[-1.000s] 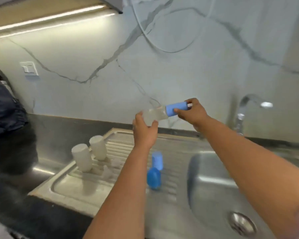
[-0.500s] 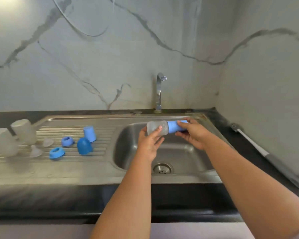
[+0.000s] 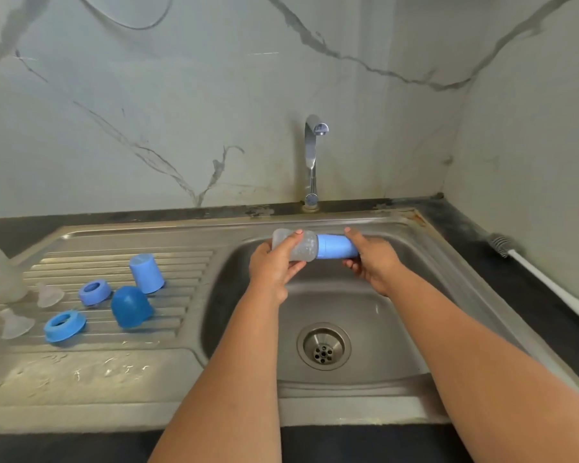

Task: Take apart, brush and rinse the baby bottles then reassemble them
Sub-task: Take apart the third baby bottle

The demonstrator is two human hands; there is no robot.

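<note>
Both hands' grip round bottle [image 3: 296, 245] (sideways)

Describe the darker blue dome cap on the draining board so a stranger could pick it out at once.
Start at the steel sink basin and look left to the ribbed steel draining board. Among the blue plastic pieces there, the darker blue dome-shaped cap stands mouth down in front of the paler blue cylindrical cap. Unlike the two flat blue rings to its left, it is rounded and closed.

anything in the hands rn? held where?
One baby bottle, held sideways over the sink. Left hand grips its clear body; right hand grips its blue cap.
</note>
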